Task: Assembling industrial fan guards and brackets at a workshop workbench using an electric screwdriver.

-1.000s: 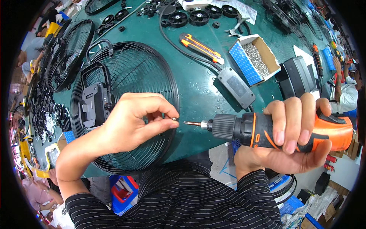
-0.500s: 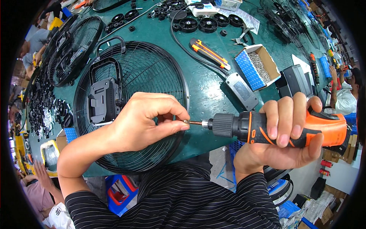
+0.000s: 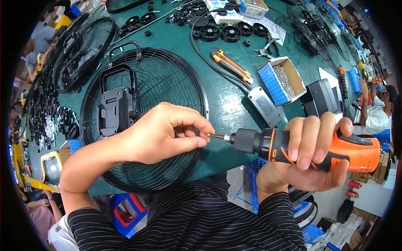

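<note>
In my right hand [image 3: 307, 146], the fingers are wrapped round an orange and black cordless screwdriver [image 3: 351, 152], held nearly level with its bit [image 3: 217, 136] pointing left. My left hand [image 3: 167, 134] is closed in a pinch at the bit's tip, where a small silver screw [image 3: 207, 134] shows between thumb and fingers. Under the left hand lies a round black fan grille [image 3: 167, 62] on the green table. On its left side sit a black bracket [image 3: 115, 104] and a raised handle [image 3: 124, 52]. The left forearm hides part of the grille.
Beyond the driver lie a grey box with a cable [image 3: 264, 106], an open carton of screws [image 3: 284, 79], an orange utility knife [image 3: 231, 65] and pliers [image 3: 268, 48]. Black wheels [image 3: 230, 33] stand at the back. More fan grilles [image 3: 83, 54] and loose black parts [image 3: 37, 104] are at left.
The screwdriver's rear end has dipped slightly, so its bit tilts up toward the left. My left hand stays pinched at the tip, a little farther right. The whole view has shifted slightly.
</note>
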Demonstrator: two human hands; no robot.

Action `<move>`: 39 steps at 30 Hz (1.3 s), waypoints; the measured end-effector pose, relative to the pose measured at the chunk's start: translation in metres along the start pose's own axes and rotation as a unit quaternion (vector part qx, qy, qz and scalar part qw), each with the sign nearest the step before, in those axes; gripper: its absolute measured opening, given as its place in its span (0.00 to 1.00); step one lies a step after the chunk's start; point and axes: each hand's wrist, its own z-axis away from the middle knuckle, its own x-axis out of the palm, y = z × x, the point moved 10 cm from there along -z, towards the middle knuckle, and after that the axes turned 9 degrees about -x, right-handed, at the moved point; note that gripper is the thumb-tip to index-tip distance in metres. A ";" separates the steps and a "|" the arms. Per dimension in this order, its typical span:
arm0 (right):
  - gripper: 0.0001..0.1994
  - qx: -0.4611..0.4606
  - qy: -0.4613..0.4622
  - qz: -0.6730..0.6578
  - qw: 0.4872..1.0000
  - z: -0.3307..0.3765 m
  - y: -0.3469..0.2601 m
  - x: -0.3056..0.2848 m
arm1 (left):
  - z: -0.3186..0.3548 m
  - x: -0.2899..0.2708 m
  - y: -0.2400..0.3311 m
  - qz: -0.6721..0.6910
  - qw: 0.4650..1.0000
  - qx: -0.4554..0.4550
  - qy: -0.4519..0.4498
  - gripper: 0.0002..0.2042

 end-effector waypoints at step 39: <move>0.21 0.226 -0.242 0.164 0.929 0.001 0.141 0.024 | -0.066 0.008 -0.054 -0.314 0.945 0.069 -0.057 0.13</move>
